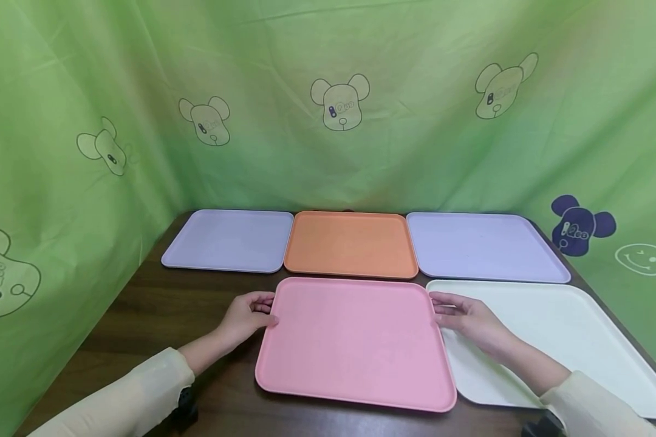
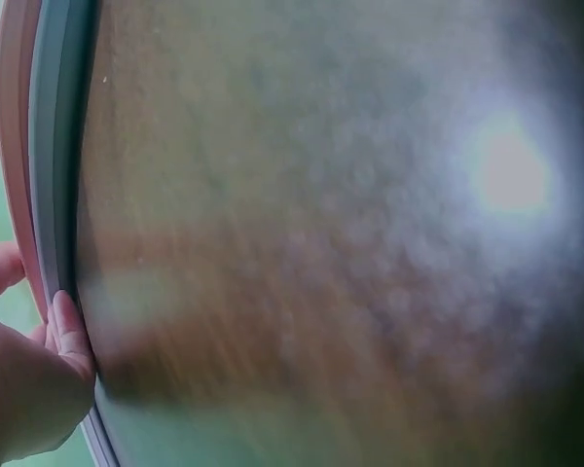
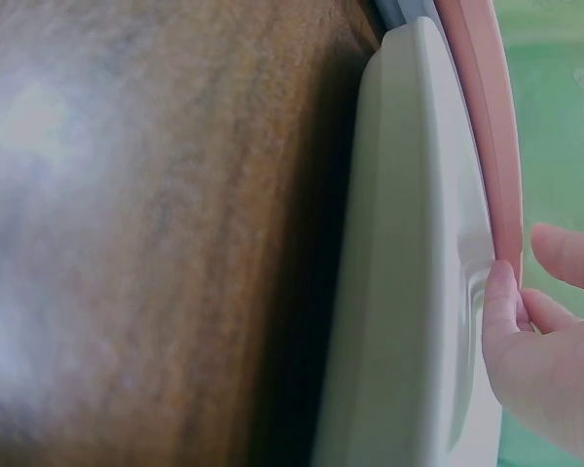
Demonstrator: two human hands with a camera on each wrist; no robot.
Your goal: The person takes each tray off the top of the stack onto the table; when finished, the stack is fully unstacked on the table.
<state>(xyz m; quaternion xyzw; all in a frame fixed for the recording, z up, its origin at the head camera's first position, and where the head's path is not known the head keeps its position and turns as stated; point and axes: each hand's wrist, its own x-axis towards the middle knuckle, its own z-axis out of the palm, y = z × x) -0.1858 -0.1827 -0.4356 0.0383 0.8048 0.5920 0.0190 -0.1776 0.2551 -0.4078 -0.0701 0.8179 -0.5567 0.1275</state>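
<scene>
A pink rectangular tray (image 1: pixel 355 343) lies in the middle front of the head view. My left hand (image 1: pixel 243 318) grips its left rim, thumb on top and fingers curled at the side. On the opposite rim, my right hand (image 1: pixel 470 321) holds it between thumb and fingers, above the white tray (image 1: pixel 530 328). The left wrist view shows a grey-blue rim (image 2: pixel 54 175) right beneath the pink rim (image 2: pixel 18 156), with a fingertip against it. In the right wrist view, fingertips touch the pink rim (image 3: pixel 492 126) beside the white tray's edge.
Behind stand a lavender tray (image 1: pixel 232 240), an orange tray (image 1: pixel 350 246) and another lavender tray (image 1: pixel 486 246) in a row. Brown wooden table (image 1: pixel 158 303) shows at left and front. A green printed curtain (image 1: pixel 339 164) encloses the back and sides.
</scene>
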